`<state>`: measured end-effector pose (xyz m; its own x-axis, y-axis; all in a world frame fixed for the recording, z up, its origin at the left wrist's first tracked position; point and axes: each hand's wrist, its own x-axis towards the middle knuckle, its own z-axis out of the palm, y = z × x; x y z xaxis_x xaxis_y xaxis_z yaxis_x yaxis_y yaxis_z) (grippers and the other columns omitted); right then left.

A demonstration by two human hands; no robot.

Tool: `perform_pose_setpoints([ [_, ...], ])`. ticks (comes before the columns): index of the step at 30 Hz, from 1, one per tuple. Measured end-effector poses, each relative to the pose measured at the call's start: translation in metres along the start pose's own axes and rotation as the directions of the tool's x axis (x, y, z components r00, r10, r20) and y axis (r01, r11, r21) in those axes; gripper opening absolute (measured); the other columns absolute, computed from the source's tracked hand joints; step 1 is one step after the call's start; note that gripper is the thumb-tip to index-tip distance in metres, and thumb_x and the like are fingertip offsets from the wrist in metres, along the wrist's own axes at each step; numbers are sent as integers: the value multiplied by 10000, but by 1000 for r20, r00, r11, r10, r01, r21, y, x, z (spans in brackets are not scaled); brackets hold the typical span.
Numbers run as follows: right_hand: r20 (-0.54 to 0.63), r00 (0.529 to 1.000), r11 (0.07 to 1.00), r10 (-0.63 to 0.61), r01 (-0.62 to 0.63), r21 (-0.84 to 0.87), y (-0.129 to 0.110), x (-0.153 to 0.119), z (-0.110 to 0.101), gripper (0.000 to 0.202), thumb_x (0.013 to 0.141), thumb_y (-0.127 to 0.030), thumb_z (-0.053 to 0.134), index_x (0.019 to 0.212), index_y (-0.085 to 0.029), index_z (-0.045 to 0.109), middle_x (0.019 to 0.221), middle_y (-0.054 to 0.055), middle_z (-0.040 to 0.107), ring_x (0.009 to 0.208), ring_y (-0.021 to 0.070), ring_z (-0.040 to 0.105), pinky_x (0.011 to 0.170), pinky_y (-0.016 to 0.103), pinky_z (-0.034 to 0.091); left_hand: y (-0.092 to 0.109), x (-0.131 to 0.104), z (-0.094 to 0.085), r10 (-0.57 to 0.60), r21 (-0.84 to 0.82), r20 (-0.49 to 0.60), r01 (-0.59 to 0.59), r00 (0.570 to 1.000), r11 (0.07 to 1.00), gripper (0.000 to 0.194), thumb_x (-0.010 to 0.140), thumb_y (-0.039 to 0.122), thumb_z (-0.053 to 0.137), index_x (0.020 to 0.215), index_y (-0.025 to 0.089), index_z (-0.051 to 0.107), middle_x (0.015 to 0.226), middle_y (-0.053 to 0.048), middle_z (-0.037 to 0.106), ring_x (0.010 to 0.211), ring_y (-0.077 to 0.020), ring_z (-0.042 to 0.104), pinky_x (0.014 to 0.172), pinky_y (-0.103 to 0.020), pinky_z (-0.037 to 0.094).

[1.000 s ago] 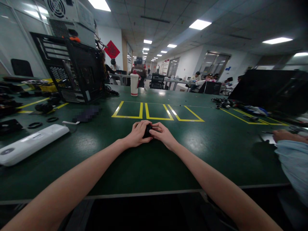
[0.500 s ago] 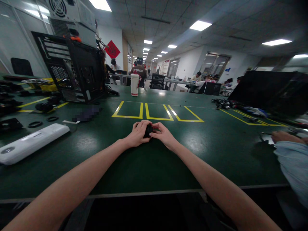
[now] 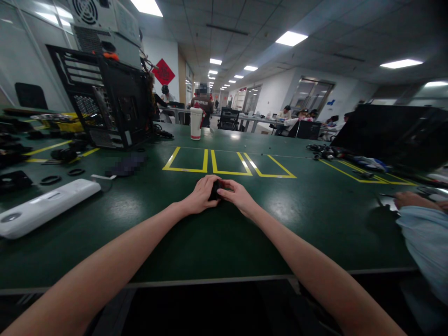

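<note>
At the middle of the green table (image 3: pixel 224 238), both hands close round a small black object (image 3: pixel 215 190). Its kind is hard to make out, since fingers cover most of it. My left hand (image 3: pixel 202 195) wraps it from the left, thumb on the near side and fingers over the far side. From the right, my right hand (image 3: pixel 236 195) grips it between thumb and fingertips. Just beyond the hands lie three outlines of yellow tape (image 3: pixel 231 173) on the tabletop.
On the left are a white elongated device (image 3: pixel 51 207), black rings (image 3: pixel 51 180) and a black computer case (image 3: pixel 108 98). A white tumbler (image 3: pixel 196 123) stands at the back. To the right, a co-worker's hand (image 3: pixel 415 200) is over the table, near a dark monitor (image 3: pixel 388 135).
My right thumb and fingertips have shifted slightly against the black object. Both hands otherwise stay in the same place.
</note>
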<state>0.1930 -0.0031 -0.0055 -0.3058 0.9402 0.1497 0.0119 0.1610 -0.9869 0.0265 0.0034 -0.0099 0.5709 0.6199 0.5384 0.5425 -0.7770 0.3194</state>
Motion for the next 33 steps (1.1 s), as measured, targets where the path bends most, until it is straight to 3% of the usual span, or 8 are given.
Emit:
perform_pose_setpoints([
  [7,65,995,997,-76,75,5,-5,-4,-2,364,597,-200,676,926,-204,521,957,14,553,918,146,535,869,345,410,4,0,-5,6,-62,24,-4,1000,998,548,689,197,544,1178,174,296,1164,-110,378,1122,-247,364,972,-413,306],
  [15,25,999,998,33,-34,54,-4,-5,0,329,639,-311,652,921,-222,509,888,8,558,829,137,553,783,342,448,0,2,0,19,-55,-6,-20,1000,998,561,671,196,567,1164,171,301,1144,-106,381,1104,-249,375,958,-417,321],
  [22,10,997,993,82,-83,88,-6,-1,2,360,626,-251,663,962,-202,541,990,36,557,906,152,541,824,336,437,0,1,-1,37,-41,-15,-37,999,998,546,684,212,565,1161,171,302,1136,-106,389,1101,-249,377,954,-419,319],
  [28,45,996,997,-81,80,23,-2,-2,-2,351,598,-188,675,921,-200,537,973,14,561,916,146,542,872,344,410,-1,1,0,31,-30,-8,-31,999,999,548,689,220,561,1166,169,297,1137,-106,387,1102,-248,377,953,-417,319],
  [33,45,999,1000,-23,22,7,-3,-5,-2,348,618,-266,672,929,-219,523,912,15,561,882,150,545,822,356,439,-1,0,0,22,-27,-3,-22,1000,999,554,688,218,560,1170,170,292,1148,-108,378,1110,-249,374,955,-417,319],
])
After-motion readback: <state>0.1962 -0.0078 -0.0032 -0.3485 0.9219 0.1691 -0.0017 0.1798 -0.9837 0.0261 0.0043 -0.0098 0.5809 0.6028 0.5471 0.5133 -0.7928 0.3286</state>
